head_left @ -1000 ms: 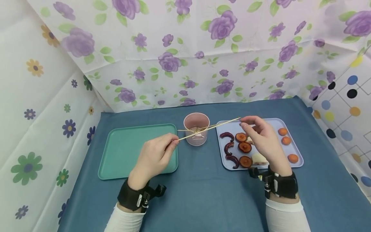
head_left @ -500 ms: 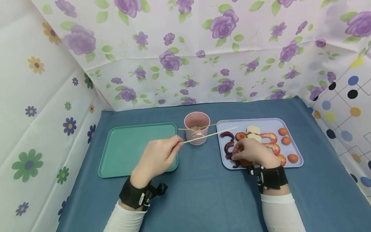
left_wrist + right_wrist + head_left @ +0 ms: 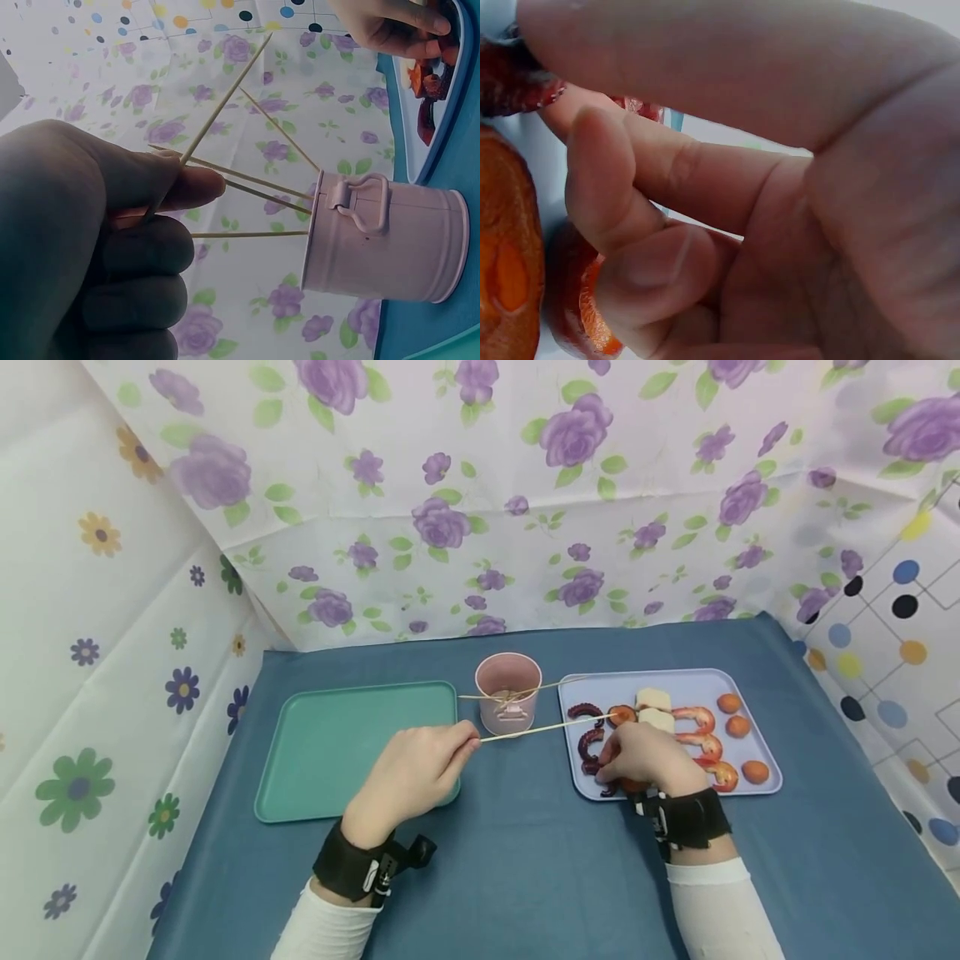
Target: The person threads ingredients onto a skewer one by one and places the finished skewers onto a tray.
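Note:
My left hand point(image 3: 412, 768) pinches a thin bamboo skewer point(image 3: 547, 729) between thumb and index finger, pointing it rightward, its far end over the lavender tray point(image 3: 600, 685). Up close in the left wrist view, the skewer point(image 3: 229, 97) has a pointed tip. At the tray's front left, my right hand point(image 3: 637, 756) is lowered among the food pieces. Its thumb and index fingertips pinch a dark red octopus tentacle point(image 3: 514, 82), partly hidden by them. Beside it lie a mushroom cap point(image 3: 506, 255), more tentacles point(image 3: 585, 710), white cubes point(image 3: 655, 700), shrimp point(image 3: 697, 718) and orange balls point(image 3: 738, 727).
A pink bucket point(image 3: 491, 714) with several skewers leaning out stands between the trays, just beyond the held skewer. Left of it lies a green tray point(image 3: 352, 735), partly behind my left hand. A flowered cloth point(image 3: 442, 552) hangs along the table's back edge.
My right hand has left the skewer's far end and come down onto the lavender tray, at the tentacles. My left hand has kept the skewer and shifted slightly right.

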The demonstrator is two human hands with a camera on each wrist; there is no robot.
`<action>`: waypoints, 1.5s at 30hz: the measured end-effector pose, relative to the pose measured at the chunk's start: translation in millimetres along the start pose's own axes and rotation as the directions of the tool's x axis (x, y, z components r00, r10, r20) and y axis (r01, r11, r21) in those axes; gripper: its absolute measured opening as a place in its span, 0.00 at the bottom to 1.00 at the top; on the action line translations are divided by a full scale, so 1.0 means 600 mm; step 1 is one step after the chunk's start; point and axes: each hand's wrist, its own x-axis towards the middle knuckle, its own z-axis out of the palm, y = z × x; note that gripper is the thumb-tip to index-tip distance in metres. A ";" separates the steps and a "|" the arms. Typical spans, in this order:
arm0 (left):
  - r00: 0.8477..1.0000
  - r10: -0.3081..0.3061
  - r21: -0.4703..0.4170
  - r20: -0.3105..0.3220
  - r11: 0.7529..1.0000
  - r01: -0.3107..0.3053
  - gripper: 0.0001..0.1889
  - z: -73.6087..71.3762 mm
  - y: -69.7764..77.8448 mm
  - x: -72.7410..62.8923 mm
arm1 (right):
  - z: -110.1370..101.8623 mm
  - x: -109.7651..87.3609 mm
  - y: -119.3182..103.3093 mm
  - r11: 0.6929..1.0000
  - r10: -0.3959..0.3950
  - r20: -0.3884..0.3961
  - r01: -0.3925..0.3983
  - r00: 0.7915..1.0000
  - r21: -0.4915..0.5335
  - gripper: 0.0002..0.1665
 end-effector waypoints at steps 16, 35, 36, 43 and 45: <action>0.998 -0.061 -0.037 0.027 0.997 0.062 0.06 0.001 -0.009 -0.011 | -0.028 -0.011 0.031 0.964 -0.171 0.007 0.166 0.985 0.206 0.11; 0.995 -0.086 -0.038 0.060 0.995 0.088 0.07 -0.012 -0.015 -0.018 | -0.058 -0.021 0.044 0.721 -0.227 -0.203 0.304 0.953 0.623 0.26; 0.995 -0.085 -0.037 0.061 0.996 0.087 0.07 -0.012 -0.016 -0.017 | -0.058 -0.021 0.044 0.716 -0.236 -0.196 0.306 0.952 0.627 0.25; 0.995 -0.063 -0.043 0.072 0.997 0.066 0.08 -0.008 -0.016 -0.005 | -0.062 -0.018 0.041 0.655 -0.319 -0.181 0.354 0.930 0.668 0.20; 0.995 -0.063 -0.047 0.077 0.997 0.066 0.08 -0.008 -0.016 -0.003 | -0.061 -0.015 0.038 0.646 -0.342 -0.184 0.372 0.922 0.667 0.19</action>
